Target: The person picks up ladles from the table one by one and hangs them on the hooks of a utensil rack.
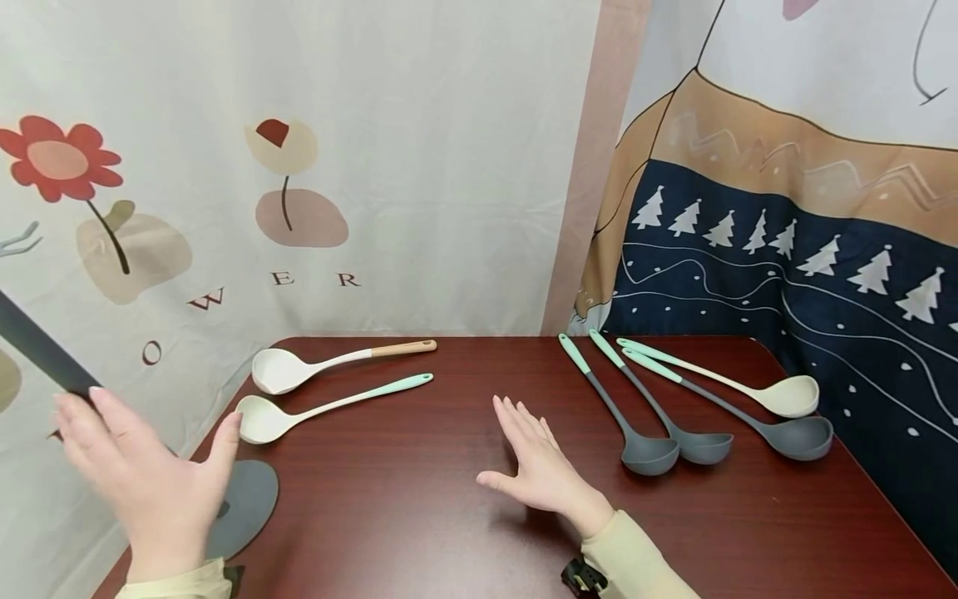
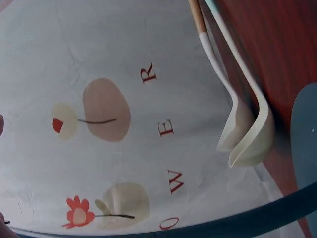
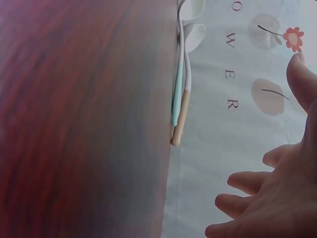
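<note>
My left hand (image 1: 160, 482) is raised at the left, thumb spread from the fingers. It lies in front of a dark grey post (image 1: 41, 345) with a round grey base (image 1: 250, 503); whether they touch is unclear. Beyond it lie a white ladle (image 1: 279, 371) with a wood-coloured handle and a cream ladle (image 1: 262, 420) with a mint handle. My right hand (image 1: 542, 470) hovers over the table's middle, fingers extended, holding nothing. To its right are grey ladles with mint handles: one nearest (image 1: 649, 454), one beside it (image 1: 703, 447), one further right (image 1: 801, 438). Behind them lies another cream ladle (image 1: 789, 396).
The dark red-brown wooden table (image 1: 419, 516) ends at a pale printed curtain (image 1: 449, 166) behind. A navy cloth with white trees (image 1: 703, 274) hangs along the right side. In the left wrist view a dark curved band (image 2: 198, 218) crosses the bottom.
</note>
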